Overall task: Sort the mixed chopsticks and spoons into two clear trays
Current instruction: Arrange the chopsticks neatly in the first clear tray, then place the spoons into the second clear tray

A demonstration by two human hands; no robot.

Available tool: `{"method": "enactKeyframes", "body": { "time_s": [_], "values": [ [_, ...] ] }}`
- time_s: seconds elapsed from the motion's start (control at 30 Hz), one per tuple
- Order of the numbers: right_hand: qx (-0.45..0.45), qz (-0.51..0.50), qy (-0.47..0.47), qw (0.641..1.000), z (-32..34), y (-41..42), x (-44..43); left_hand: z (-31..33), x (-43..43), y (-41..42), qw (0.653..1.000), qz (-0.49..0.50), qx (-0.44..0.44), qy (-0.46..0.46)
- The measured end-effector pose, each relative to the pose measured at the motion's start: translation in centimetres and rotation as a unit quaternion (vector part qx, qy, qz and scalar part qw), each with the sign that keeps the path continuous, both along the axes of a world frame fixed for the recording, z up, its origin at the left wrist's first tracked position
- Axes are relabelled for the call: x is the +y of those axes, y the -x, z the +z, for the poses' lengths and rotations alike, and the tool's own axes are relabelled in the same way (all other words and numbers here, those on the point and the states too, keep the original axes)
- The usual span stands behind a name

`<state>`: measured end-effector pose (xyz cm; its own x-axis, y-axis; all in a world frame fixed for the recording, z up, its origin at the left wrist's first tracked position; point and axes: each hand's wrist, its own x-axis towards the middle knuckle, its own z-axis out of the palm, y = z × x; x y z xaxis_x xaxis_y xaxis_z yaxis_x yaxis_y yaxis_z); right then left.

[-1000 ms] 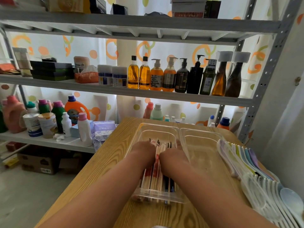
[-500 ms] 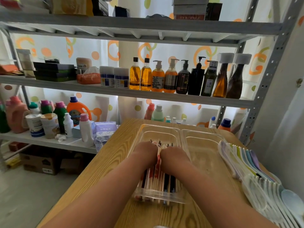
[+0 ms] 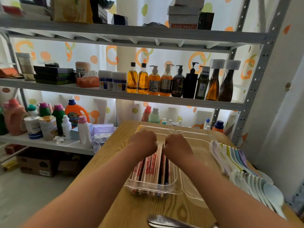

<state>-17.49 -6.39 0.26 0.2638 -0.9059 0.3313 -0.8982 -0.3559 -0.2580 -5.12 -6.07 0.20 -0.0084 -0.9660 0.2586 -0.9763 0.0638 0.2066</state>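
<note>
Bare tabletop (image 3: 120, 142) left of trays (image 3: 153, 190); spoon row (image 3: 230, 160) close on the right

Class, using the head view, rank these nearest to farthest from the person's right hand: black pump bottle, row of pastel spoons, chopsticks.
1. chopsticks, in the clear tray, at the right hand.
2. row of pastel spoons, right side of the table.
3. black pump bottle, middle shelf behind.

We see grey metal shelving (image 3: 131, 99) beyond left hand (image 3: 144, 142), backlit dotted curtain (image 3: 92, 51) behind, white wall (image 3: 279, 112) right of right hand (image 3: 178, 145).
</note>
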Motion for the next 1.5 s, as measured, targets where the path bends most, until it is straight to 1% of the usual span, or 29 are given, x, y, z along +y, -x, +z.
{"method": "enactKeyframes", "body": {
  "time_s": [0.13,0.2,0.33,0.5,0.67,0.73,0.83,0.9,1.03,1.2,1.33,1.43,1.5],
  "values": [
    [-0.014,-0.009,-0.006,1.0,0.3,2.0,1.3,0.3,1.7,1.5,0.996,-0.029,0.081,0.032],
    [-0.015,-0.014,-0.003,1.0,0.4,3.1,2.0,0.5,2.7,2.8,0.992,-0.041,0.108,0.044],
    [-0.017,-0.02,0.008,1.0,0.5,5.5,3.5,0.6,3.8,5.7,0.988,-0.059,0.129,0.068],
    [-0.022,-0.053,0.002,0.998,0.8,9.0,4.2,0.4,4.1,9.5,0.985,-0.083,0.143,0.045],
    [-0.013,-0.109,0.004,0.994,0.8,12.6,4.0,0.2,3.6,12.4,0.983,-0.109,0.145,0.031],
    [-0.015,-0.12,-0.013,0.993,0.5,14.1,3.4,0.3,3.1,13.5,0.983,-0.117,0.142,0.029],
    [-0.067,-0.133,-0.037,0.988,-0.2,16.4,1.9,0.1,2.0,15.1,0.983,-0.124,0.137,0.022],
    [-0.083,-0.149,-0.026,0.985,-0.4,18.1,1.1,-0.2,1.3,16.0,0.983,-0.127,0.132,0.005],
    [-0.061,-0.179,-0.036,0.981,-0.6,21.2,-0.3,-0.5,-0.4,17.6,0.981,-0.147,0.117,-0.041],
    [-0.105,-0.21,-0.063,0.97,-1.9,24.3,-3.0,-1.3,-2.6,19.1,0.975,-0.18,0.107,-0.08],
    [-0.112,-0.236,-0.109,0.959,-2.7,25.6,-4.6,-2.2,-3.4,19.7,0.968,-0.226,0.086,-0.071],
    [-0.119,-0.248,-0.165,0.947,-3.2,25.7,-5.2,-3.1,-3.6,19.7,0.961,-0.262,0.053,-0.065],
    [-0.119,-0.243,-0.201,0.941,-3.3,25.7,-5.5,-3.5,-3.6,19.6,0.959,-0.27,0.048,-0.064]
  ]
}}
